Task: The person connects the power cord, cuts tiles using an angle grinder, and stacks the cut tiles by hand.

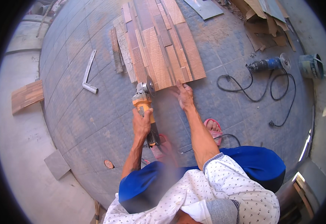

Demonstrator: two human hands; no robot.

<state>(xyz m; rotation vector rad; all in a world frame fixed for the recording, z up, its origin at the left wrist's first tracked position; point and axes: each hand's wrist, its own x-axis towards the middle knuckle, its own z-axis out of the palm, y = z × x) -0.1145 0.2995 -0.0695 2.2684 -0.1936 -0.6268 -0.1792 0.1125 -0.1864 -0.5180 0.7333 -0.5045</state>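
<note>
My left hand [142, 122] is wrapped round the body of a yellow and black angle grinder [144, 102]. Its round disc [150, 84] stands upright at the near left corner of a wood-look tile [159, 56], with the black tail end toward me. My right hand [185, 98] grips the tile's near edge, right of the disc, some fingers partly hidden at the edge. Strips in brown and reddish tones pattern the tile, which stretches away from me. Haze or dust blurs the air between my arms.
Narrow offcuts [123, 48] lie along the tile's left side. Farther left is a metal angle square [90, 74]. A blue grinder [265, 64] with a looped black cable [250, 99] rests at right, beside a bucket [310, 66]. Torn cardboard [262, 28] is piled at the far right.
</note>
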